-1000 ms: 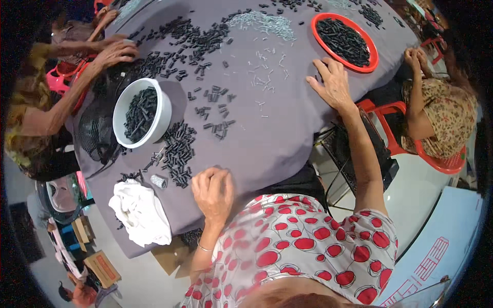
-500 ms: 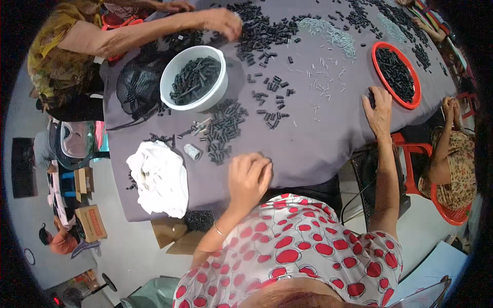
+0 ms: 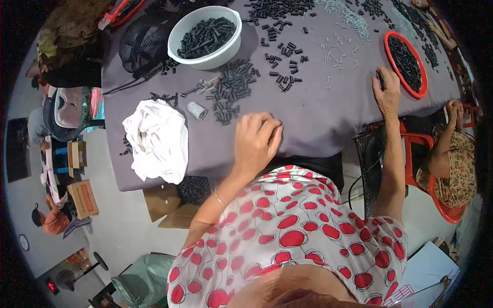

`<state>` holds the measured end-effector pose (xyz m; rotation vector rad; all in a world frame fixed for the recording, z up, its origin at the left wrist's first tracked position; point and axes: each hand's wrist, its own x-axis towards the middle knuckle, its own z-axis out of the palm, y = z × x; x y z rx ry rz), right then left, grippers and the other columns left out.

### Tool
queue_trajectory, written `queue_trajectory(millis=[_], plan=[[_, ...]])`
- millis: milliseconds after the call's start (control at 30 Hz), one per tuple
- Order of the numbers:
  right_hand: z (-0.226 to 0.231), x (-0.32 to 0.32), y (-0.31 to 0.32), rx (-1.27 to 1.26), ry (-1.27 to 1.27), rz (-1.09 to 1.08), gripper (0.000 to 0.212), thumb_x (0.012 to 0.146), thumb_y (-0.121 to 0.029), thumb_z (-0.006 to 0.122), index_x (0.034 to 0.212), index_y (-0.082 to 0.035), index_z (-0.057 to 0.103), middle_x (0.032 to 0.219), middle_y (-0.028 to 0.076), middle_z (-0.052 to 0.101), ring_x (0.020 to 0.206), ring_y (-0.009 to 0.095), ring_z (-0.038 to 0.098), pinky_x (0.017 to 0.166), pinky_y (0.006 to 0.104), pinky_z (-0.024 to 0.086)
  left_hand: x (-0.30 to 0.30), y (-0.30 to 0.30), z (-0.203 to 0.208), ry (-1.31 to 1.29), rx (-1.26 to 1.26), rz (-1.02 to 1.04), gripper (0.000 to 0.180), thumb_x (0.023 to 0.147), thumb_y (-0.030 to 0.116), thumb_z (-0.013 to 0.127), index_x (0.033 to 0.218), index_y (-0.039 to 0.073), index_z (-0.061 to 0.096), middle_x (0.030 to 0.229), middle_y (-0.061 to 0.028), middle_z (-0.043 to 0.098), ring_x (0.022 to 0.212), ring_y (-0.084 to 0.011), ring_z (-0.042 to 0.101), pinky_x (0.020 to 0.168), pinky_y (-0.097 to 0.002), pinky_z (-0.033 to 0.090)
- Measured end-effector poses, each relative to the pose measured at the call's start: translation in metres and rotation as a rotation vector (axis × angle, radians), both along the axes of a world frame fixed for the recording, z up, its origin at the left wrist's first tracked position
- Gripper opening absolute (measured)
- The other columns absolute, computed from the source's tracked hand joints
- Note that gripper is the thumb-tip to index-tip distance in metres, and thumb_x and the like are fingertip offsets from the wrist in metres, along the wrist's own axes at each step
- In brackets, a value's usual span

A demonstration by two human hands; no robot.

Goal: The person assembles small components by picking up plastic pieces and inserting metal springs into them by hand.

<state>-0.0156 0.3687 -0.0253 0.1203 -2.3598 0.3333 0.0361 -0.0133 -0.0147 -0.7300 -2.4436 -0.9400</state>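
Watching right hand (image 3: pixel 387 93), right side, narrow around black piece (image 3: pixel 380 80) beside red tray (image 3: pixel 420 95). Left hand (image 3: pixel 258 137) curled near surface (image 3: pixel 318 120) edge; contents, we cannot tell. Leftward sweep could scatter black pile (image 3: pixel 234 86) close by, we judge.

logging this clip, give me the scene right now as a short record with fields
left hand: fingers curled, near table edge; contents hidden
right hand: beside red tray; dark piece by thumb, grip unclear
red tray: holds black pieces
white bowl: also holds black pieces
table: grey cover, loose black piles, pale pieces
table's near left: crumpled white cloth
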Motion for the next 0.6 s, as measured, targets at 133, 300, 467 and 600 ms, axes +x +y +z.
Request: queue_trajectory(millis=[133,300,467,600], plan=[[0.008,-0.001,-0.013,0.059,0.073,-0.045,0.031,0.075,-0.008,0.067,0.105,-0.005,0.061,0.101,0.013,0.058,0.094,0.031,0.056,0.079,0.0394,0.045,-0.001,-0.001,-0.003,0.035,0.020,0.008,0.015,0.070,0.006,0.070,0.083,0.010,0.064,0.088,-0.0028,0.058,0.083,-0.0232,0.052,0.072,-0.0354,0.040],[0.029,0.006,-0.059,0.119,0.143,0.004,0.030,0.073,-0.003,0.066,0.102,-0.006,0.063,0.101,0.012,0.059,0.093,0.030,0.056,0.079,0.0396,0.045,0.002,-0.001,-0.002,0.069,0.030,-0.004,0.015,0.069,0.005,0.069,0.082,0.009,0.063,0.088,-0.0036,0.058,0.082,-0.0241,0.053,0.071,-0.0355,0.041],[0.057,0.009,-0.147,-0.044,0.239,0.244,0.031,0.070,0.002,0.065,0.101,-0.004,0.063,0.100,0.014,0.059,0.092,0.029,0.055,0.080,0.0382,0.046,0.003,-0.002,-0.004,0.109,0.025,0.000,0.014,0.070,0.007,0.069,0.082,0.008,0.061,0.087,-0.0039,0.057,0.082,-0.0240,0.052,0.070,-0.0350,0.041],[0.059,0.012,-0.218,-0.134,0.261,0.589,0.036,0.064,0.007,0.064,0.098,-0.003,0.062,0.097,0.012,0.058,0.085,0.028,0.057,0.069,0.0354,0.049,0.003,-0.003,-0.007,0.107,0.008,-0.015,0.015,0.072,0.010,0.068,0.084,0.006,0.060,0.087,-0.0069,0.054,0.082,-0.0258,0.050,0.069,-0.0366,0.040]])
